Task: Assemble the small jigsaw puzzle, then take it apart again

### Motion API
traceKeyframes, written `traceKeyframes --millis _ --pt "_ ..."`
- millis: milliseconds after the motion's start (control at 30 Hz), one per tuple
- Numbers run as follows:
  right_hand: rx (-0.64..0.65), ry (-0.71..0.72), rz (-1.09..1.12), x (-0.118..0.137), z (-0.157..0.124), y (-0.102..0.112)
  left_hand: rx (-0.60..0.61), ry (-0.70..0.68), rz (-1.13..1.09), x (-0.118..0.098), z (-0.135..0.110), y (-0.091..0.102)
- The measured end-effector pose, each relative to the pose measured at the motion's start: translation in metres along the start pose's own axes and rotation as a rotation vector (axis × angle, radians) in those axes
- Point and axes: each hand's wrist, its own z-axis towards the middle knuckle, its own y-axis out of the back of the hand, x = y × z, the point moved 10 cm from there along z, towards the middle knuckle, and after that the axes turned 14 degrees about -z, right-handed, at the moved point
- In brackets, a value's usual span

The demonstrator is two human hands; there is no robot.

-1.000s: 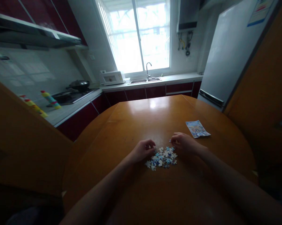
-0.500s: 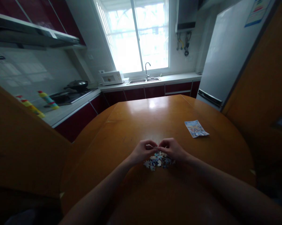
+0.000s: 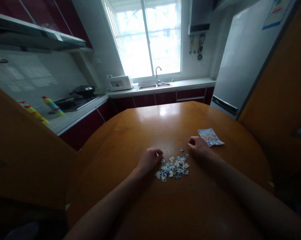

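A small heap of blue and white jigsaw pieces (image 3: 173, 167) lies on the round wooden table (image 3: 165, 130) in front of me. My left hand (image 3: 149, 159) rests at the heap's left edge with its fingers curled in. My right hand (image 3: 198, 147) sits to the right and a little beyond the heap, fingers pinched together; whether a piece is in them I cannot make out. One loose piece (image 3: 182, 150) lies between the heap and my right hand.
A printed picture card (image 3: 210, 137) lies on the table just beyond my right hand. Behind the table run a kitchen counter with a sink (image 3: 154, 86), a microwave (image 3: 119, 83) and a stove with a pan (image 3: 83, 90). A fridge (image 3: 242, 56) stands at the right.
Half a second ago both hands met over the heap; now they have drawn apart, the right hand moving out to the right toward the card, the left staying at the heap's left edge.
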Motion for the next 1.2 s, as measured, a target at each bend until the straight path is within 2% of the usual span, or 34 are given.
traceKeyframes --millis 167,300,400,500,633,733,933,1067,1200 --pt "-0.055 0.002 -0.157 0.003 -0.004 0.010 -0.044 -0.102 0.115 -0.010 0.010 0.005" --pt "0.003 0.084 -0.201 0.010 -0.006 0.002 0.011 -0.144 0.207 -0.014 0.012 -0.003" --pt "0.002 0.126 -0.192 0.019 -0.008 0.000 0.039 -0.172 0.249 -0.021 0.008 -0.006" --pt "-0.003 0.222 -0.141 0.045 -0.014 -0.005 0.037 -0.197 0.263 -0.029 0.005 -0.008" --pt "0.061 0.421 -0.067 0.093 -0.032 -0.023 0.134 -0.256 0.245 -0.037 -0.002 -0.025" --pt "0.089 0.476 -0.050 0.109 -0.038 -0.032 0.158 -0.247 0.234 -0.040 -0.004 -0.035" --pt "0.058 0.389 -0.049 0.099 -0.024 -0.030 0.062 -0.159 0.233 -0.044 -0.003 -0.031" --pt "-0.009 0.314 -0.090 0.086 -0.015 -0.021 0.100 -0.159 0.180 -0.045 -0.003 -0.036" --pt "0.033 0.368 -0.116 0.085 -0.017 -0.021 0.132 -0.172 0.111 -0.043 -0.004 -0.042"
